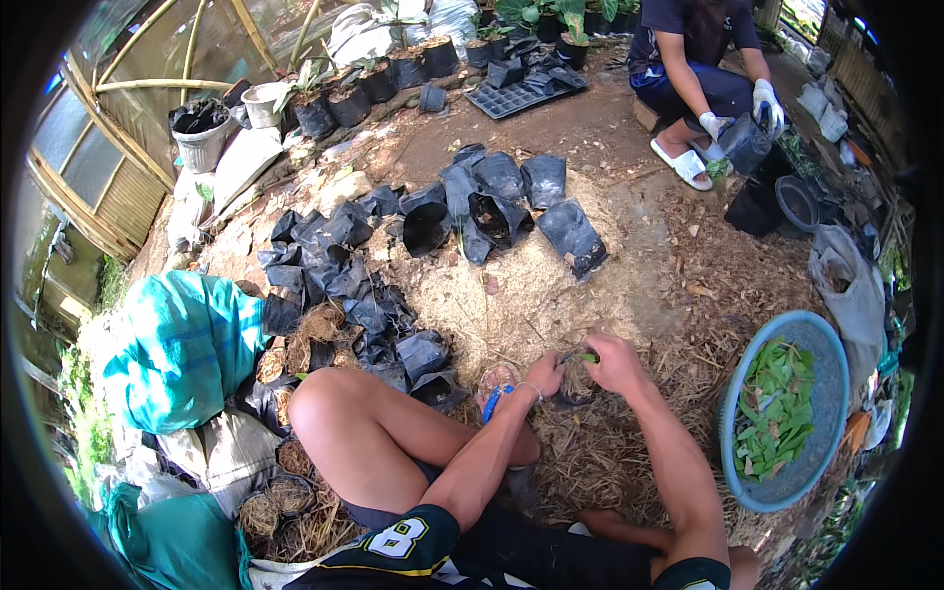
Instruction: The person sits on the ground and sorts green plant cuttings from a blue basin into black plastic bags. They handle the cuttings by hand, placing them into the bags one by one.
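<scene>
My left hand (544,376) and my right hand (612,364) are close together in front of my knees, above straw-covered ground. The fingers of my right hand are closed on a small green leaf (590,357), partly hidden by them. My left fingers are closed beside it on something dark and thin that I cannot make out. Just below the hands sits a dark round shape (572,395), perhaps a black planting bag. Several black planting bags (423,356) lie heaped to the left, and more, such as an upright open one (427,224), stand farther ahead.
A blue basin (729,433) of green leaves stands at my right. Teal sacks (187,344) bulge at my left. Across from me a person in white gloves (767,103) squats, holding a dark pot (747,145). A black seedling tray (526,96) and potted plants (408,67) line the back.
</scene>
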A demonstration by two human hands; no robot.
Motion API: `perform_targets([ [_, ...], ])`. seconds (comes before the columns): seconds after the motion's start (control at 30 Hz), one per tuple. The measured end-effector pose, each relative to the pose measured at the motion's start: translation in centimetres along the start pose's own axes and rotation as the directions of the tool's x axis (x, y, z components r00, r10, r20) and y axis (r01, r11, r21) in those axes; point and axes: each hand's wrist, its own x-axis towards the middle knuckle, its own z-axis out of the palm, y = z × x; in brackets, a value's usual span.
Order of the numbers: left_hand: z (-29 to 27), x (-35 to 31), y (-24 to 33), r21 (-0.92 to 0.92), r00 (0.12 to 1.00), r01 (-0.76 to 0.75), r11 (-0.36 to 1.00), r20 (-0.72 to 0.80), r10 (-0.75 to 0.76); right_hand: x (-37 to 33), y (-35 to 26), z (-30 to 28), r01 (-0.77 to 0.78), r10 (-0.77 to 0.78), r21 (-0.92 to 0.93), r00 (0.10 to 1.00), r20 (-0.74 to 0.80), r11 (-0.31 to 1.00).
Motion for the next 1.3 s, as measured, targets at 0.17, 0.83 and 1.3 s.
perform_targets([
  [0.17,0.0,-0.1,-0.2,-0.065,1.000,-0.016,0.998,0.014,0.017,0.0,0.6,-0.2,0.038,-0.033,0.059,0.996,-0.081,0.998],
  [0.83,-1.8,-0.7,0.8,-0.097,0.991,0.067,0.993,-0.105,-0.077,-0.2,1.7,2.4,0.181,-0.198,-0.182,0.977,-0.079,0.967],
  [1.3,-2.7,-0.5,2.0,-0.298,0.996,-0.012,0.955,-0.084,-0.014,1.7,2.0,1.5,-0.186,0.201,0.289,0.979,-0.023,0.939],
])
